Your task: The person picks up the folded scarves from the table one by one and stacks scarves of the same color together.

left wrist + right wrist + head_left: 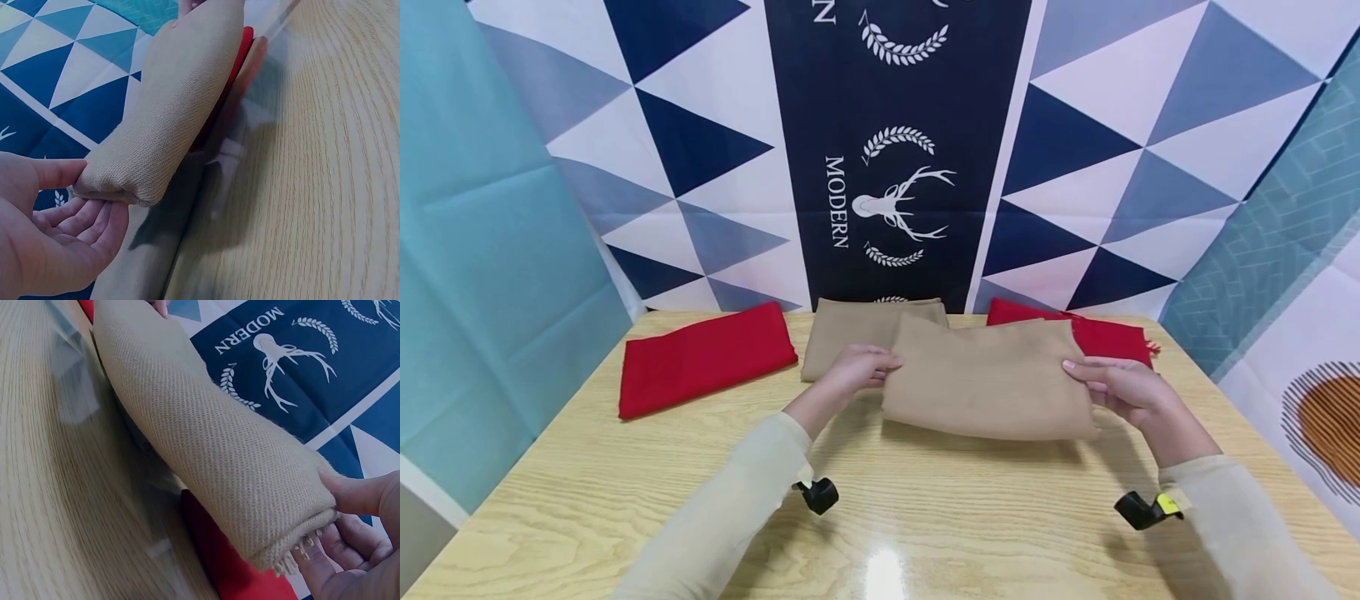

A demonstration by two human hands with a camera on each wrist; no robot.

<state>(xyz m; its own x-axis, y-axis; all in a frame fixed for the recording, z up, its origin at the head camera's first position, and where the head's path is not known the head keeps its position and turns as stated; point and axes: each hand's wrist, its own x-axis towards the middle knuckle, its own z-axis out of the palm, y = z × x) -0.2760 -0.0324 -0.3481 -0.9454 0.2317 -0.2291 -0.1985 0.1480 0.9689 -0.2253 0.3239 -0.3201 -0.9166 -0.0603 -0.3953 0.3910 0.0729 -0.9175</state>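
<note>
A folded beige scarf (988, 379) hangs above the table between both hands, its shadow falling on the wood below. My left hand (863, 367) pinches its left end, thumb on top and fingers beneath, as the left wrist view shows. At the right end, my right hand (1116, 385) grips the folded layers between thumb and fingers. Short fringe shows beside those fingers (315, 562) in the right wrist view. Behind the held scarf lies another folded beige cloth (842, 329), partly covered from sight. A folded red scarf with a fringed corner (1116, 340) lies behind the right hand.
A folded red cloth (707, 358) lies at the back left of the wooden table (925, 508). Patterned fabric (895, 100) hangs along the table's back edge, with a blue curtain (490, 208) on the left. Each sleeve carries a black wrist mount (818, 495).
</note>
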